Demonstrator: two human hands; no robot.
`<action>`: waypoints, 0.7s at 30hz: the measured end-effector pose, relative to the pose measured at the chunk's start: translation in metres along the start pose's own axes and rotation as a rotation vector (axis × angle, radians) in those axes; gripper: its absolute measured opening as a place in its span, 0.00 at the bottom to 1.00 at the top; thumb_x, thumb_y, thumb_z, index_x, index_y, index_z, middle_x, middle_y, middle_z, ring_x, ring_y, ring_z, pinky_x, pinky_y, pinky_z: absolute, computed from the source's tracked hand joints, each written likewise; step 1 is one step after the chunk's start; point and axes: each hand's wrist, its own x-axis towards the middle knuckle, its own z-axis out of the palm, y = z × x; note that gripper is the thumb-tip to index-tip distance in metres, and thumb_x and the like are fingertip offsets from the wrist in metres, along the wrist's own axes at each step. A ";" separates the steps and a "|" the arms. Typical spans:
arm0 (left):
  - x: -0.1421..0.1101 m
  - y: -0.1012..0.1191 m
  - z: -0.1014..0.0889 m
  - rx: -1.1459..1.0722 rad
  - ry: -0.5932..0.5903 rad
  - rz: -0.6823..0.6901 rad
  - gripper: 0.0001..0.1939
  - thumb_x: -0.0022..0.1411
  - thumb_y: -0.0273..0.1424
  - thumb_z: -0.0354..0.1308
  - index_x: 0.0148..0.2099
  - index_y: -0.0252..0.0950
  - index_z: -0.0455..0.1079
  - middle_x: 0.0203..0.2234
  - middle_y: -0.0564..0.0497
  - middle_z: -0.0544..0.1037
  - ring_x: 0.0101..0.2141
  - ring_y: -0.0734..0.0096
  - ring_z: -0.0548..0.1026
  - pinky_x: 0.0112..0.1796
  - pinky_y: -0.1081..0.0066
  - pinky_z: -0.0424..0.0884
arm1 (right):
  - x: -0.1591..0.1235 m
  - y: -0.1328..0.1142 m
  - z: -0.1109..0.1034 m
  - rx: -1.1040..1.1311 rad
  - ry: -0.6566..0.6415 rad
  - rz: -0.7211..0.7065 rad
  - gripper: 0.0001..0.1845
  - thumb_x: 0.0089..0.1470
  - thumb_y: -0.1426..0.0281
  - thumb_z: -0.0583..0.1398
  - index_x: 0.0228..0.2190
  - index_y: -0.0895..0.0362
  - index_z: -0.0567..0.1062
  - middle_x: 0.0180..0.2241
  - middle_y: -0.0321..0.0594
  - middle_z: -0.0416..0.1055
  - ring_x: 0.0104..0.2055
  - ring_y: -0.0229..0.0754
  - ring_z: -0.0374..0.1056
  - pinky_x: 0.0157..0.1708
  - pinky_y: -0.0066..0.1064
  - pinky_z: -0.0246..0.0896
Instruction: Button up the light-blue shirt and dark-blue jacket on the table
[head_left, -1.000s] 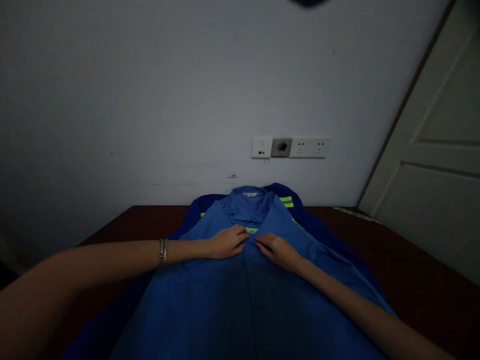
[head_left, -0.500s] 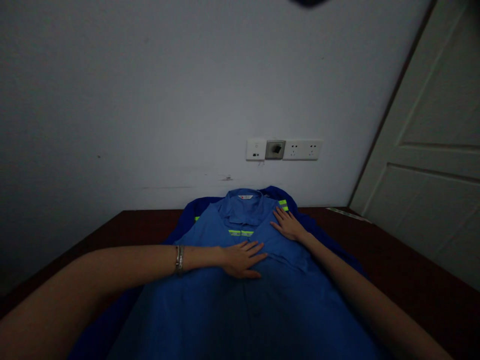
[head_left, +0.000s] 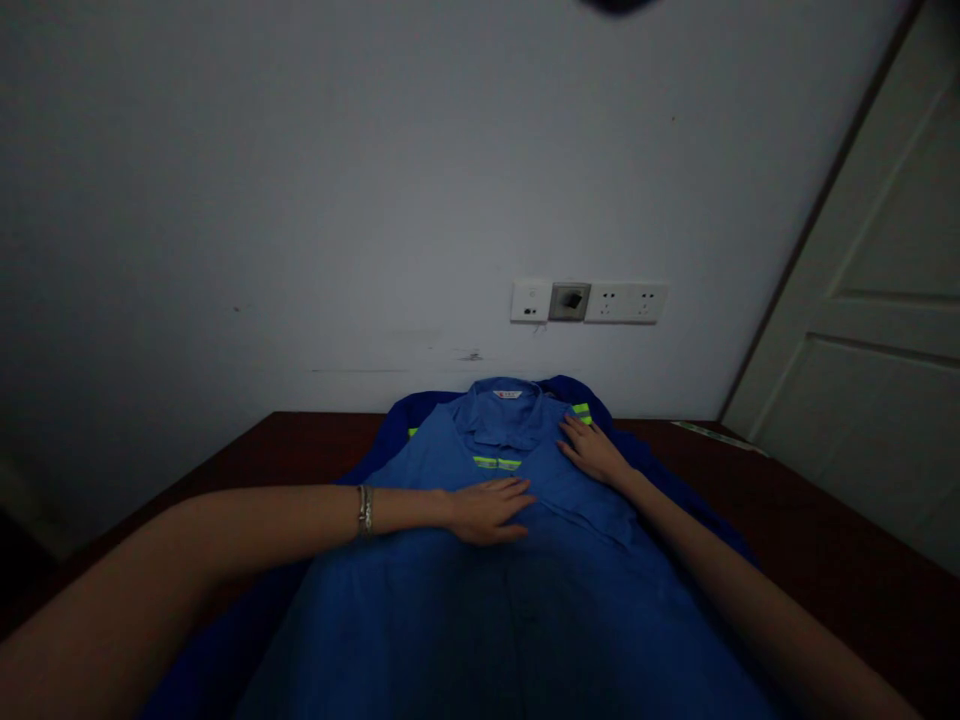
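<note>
A blue work shirt (head_left: 495, 610) lies face up on a dark wooden table (head_left: 817, 530), its collar toward the wall. Under it lies a darker blue garment (head_left: 645, 450) with yellow-green reflective stripes. My left hand (head_left: 489, 508), a bracelet on its wrist, rests flat on the shirt's chest with fingers stretched out. My right hand (head_left: 592, 448) lies flat near the right side of the collar, fingers spread on the cloth. Neither hand holds anything.
A grey wall stands right behind the table, with a row of sockets and a switch (head_left: 589, 301). A white door (head_left: 870, 330) is at the right. A thin flat strip (head_left: 716, 432) lies at the table's far right edge.
Both hands left the shirt's front opening below the collar. My right hand moved up to the right of the collar; my left hand spread flat on the chest.
</note>
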 end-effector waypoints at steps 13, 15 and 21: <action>-0.073 -0.092 -0.048 0.274 0.370 -0.451 0.15 0.61 0.28 0.45 0.47 0.28 0.66 0.47 0.40 0.67 0.49 0.62 0.63 0.51 0.62 0.58 | -0.085 -0.067 -0.039 0.170 -0.094 -0.167 0.34 0.57 0.51 0.43 0.57 0.58 0.57 0.61 0.48 0.47 0.63 0.49 0.41 0.59 0.47 0.38; -0.070 -0.086 -0.044 0.277 0.327 -0.398 0.15 0.61 0.28 0.45 0.48 0.30 0.65 0.49 0.40 0.66 0.50 0.62 0.63 0.51 0.62 0.58 | -0.093 -0.061 -0.042 0.147 -0.077 -0.119 0.34 0.57 0.51 0.42 0.57 0.57 0.58 0.61 0.48 0.46 0.63 0.50 0.40 0.59 0.48 0.37; -0.042 -0.026 -0.016 0.158 0.122 -0.124 0.27 0.63 0.36 0.45 0.61 0.33 0.50 0.60 0.40 0.52 0.59 0.58 0.50 0.56 0.60 0.51 | -0.117 -0.024 -0.046 0.113 -0.081 0.017 0.36 0.56 0.49 0.41 0.57 0.58 0.57 0.61 0.49 0.45 0.63 0.50 0.40 0.59 0.46 0.38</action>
